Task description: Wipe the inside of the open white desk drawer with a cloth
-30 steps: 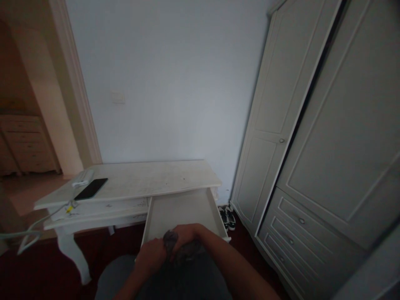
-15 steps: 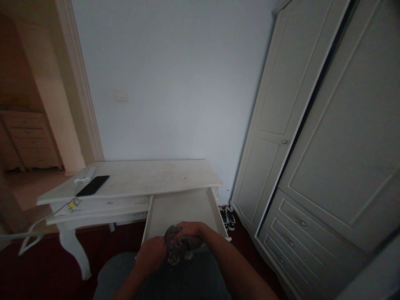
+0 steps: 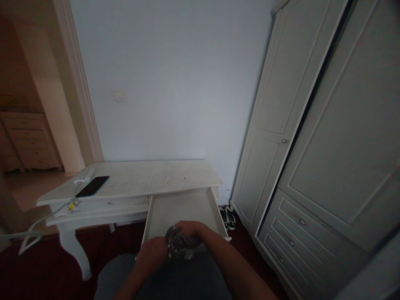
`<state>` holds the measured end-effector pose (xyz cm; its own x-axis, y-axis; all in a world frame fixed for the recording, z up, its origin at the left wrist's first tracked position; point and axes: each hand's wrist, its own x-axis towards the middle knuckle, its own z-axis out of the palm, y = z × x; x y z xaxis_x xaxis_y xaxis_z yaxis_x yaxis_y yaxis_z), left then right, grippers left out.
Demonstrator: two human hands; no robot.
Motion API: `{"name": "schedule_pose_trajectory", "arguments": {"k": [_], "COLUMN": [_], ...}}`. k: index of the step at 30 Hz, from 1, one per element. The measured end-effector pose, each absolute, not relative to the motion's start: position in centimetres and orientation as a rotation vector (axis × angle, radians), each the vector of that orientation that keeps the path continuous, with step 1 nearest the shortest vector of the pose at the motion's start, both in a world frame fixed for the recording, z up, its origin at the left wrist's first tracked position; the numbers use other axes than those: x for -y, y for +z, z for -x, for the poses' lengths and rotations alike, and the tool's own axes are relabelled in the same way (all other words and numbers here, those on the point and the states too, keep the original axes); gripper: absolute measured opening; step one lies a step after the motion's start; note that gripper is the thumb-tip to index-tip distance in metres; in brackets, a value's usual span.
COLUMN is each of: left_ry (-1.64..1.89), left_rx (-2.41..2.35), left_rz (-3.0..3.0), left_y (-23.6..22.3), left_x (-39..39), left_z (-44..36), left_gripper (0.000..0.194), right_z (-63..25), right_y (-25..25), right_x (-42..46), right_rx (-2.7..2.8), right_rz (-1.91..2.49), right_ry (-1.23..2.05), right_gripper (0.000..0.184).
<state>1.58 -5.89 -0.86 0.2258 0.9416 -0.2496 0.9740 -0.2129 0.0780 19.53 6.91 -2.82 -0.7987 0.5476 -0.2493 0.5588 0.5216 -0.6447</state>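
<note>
Cloth [image 3: 175,246] in new folds between hands [image 3: 155,252]

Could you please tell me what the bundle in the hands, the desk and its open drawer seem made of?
The bundle looks like soft, matt fabric, since it bunches into folds. The desk seems to be painted wood, judging by its mottled, worn-looking white finish. The open drawer looks plain, smooth and pale inside: perhaps painted wood or coated board.
</note>
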Motion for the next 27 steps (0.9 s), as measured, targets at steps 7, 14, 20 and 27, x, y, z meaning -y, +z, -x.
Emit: {"name": "schedule_pose_trajectory", "arguments": {"k": [7,14,20,27], "left_ry": [-0.133,-0.141,-0.150,-0.116], "left_rx": [-1.856,-1.844,-1.864,-1.908], "left_rz": [-2.303,-2.343,-2.367,-2.351], "left_y": [-1.2,-1.7,-2.0,-1.9], "left_x": [5.8,5.7,5.7,5.8], "left_z": [-1.6,-1.5,-1.6,-1.9], "left_gripper": [0.052,0.050,0.049,0.050], "right_z": [-18.4,-17.5,-16.8,-16.6], "right_y": [-2.5,-2.1,-2.1,-2.7], "right_x": [-6.5,-5.6,-4.2,-3.3], "right_rx": [-2.721,-2.750,-2.803,-2.868], "right_rz": [-1.023,-1.126,-1.146,-1.139], "right_ry": [-0.761,-0.414,-0.150,0.019], "right_gripper": [0.027,0.029,0.033,0.032]}}
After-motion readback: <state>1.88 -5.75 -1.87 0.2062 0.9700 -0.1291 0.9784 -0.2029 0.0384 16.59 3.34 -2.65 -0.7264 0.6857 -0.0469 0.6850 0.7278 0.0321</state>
